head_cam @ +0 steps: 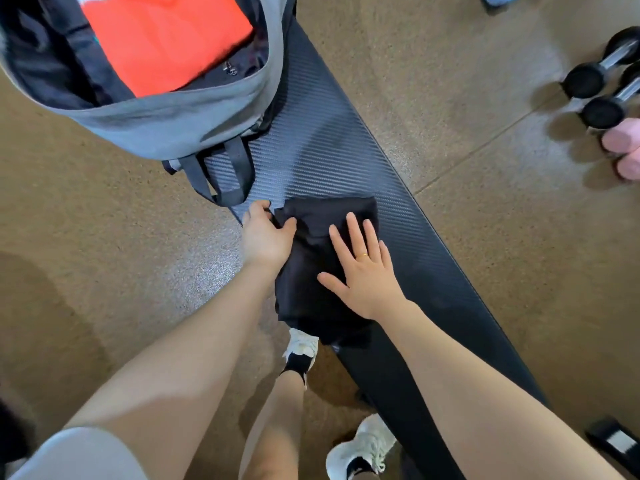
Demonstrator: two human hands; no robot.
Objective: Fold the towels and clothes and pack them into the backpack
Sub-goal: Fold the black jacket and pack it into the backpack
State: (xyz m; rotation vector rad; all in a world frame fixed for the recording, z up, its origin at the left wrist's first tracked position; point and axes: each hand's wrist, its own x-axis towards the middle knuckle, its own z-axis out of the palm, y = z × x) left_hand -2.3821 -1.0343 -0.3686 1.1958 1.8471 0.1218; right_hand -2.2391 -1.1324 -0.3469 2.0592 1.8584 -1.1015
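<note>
A: Where is the black garment (pixel 322 271) found, and how is it held?

B: It is laid folded on the dark mat (pixel 346 150), its left edge gripped by the left hand (pixel 265 239); it is pressed flat by the right hand (pixel 363 268), fingers spread straight

A: What is seen around it?

B: The open grey backpack (pixel 180 119), orange cloth (pixel 169 39) inside, is set just beyond, straps (pixel 221 171) near the left hand; bare mat is left to the right; dumbbells (pixel 602 88) are kept well apart on the floor (pixel 104 220)
</note>
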